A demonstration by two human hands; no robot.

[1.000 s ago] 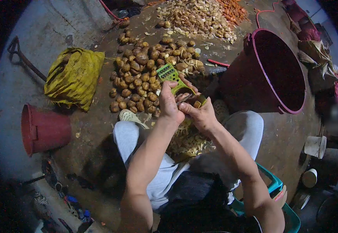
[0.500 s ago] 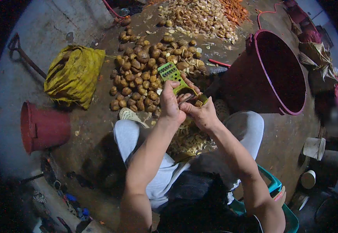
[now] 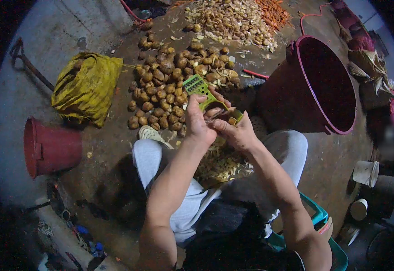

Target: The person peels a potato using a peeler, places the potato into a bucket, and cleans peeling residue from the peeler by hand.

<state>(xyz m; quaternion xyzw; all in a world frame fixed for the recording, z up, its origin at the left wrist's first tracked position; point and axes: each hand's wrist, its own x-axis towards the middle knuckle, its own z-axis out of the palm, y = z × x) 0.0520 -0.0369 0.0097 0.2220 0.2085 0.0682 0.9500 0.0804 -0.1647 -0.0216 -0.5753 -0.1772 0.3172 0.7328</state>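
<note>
In front of my knees, both hands hold a bright green plastic grater-peeler [image 3: 196, 85] with a perforated flat end. My left hand [image 3: 199, 121] is closed around its middle, thumb on the face below the holes. My right hand [image 3: 238, 132] pinches the lower end, where a yellowish-green piece [image 3: 236, 116] shows by the fingers. A thin metallic strip appears between the hands, partly hidden by fingers. Beyond them lies a heap of brown round tubers [image 3: 160, 88]. Pale peelings [image 3: 219, 165] lie on the floor under my hands.
A large dark red tub [image 3: 278, 97] leans at the right. A yellow sack [image 3: 86, 86] and a smaller red bucket [image 3: 54, 149] stand left. Pale peelings [image 3: 228, 20] and orange scraps [image 3: 273, 12] are piled at the back. A teal stool [image 3: 316, 210] is at lower right.
Both hands keep their hold on the grater-peeler. It has shifted very slightly left, and the yellowish-green piece by my right fingers is turned a little.
</note>
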